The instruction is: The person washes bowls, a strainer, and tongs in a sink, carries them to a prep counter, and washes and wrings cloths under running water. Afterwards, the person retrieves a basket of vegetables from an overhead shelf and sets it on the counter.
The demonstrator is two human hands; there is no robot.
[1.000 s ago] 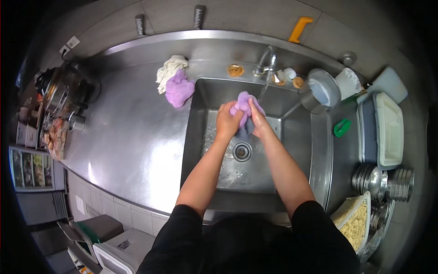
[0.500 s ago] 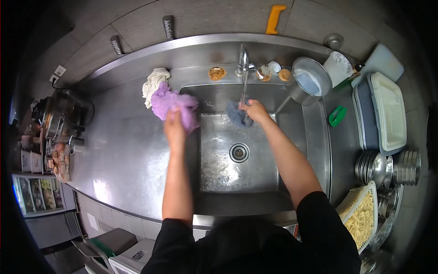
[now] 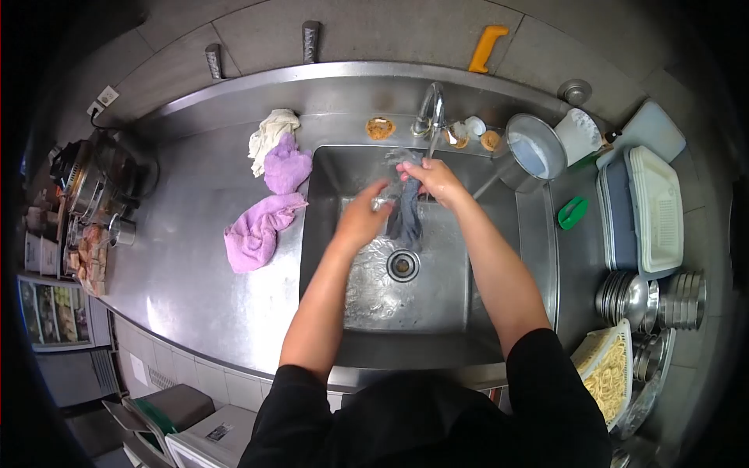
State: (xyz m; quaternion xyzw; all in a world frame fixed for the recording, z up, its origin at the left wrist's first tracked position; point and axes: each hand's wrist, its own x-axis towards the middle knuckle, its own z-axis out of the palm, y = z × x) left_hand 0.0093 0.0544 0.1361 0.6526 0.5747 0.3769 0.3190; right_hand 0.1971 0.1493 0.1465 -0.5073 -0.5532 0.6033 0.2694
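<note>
A wet grey cloth [image 3: 409, 214] hangs over the sink [image 3: 421, 300] from my right hand [image 3: 437, 181], whose fingers grip its upper part beside the running faucet [image 3: 434, 105]. To the left of the cloth is my left hand [image 3: 365, 217], its fingers apart and holding nothing. Two purple cloths lie on the steel counter left of the sink, one [image 3: 261, 232] nearer to me and the other [image 3: 287, 165] touching a cream cloth [image 3: 273, 136].
A metal pot [image 3: 534, 152] and a white bucket [image 3: 579, 135] stand right of the faucet. A green object [image 3: 572, 212], plastic trays [image 3: 657, 210], stacked metal bowls [image 3: 624, 300] and a basket of noodles [image 3: 608, 381] line the right side.
A purple cloth has gone from my left hand onto the counter. My left hand has moved back right over the sink. The grey cloth has been lifted and now hangs down.
</note>
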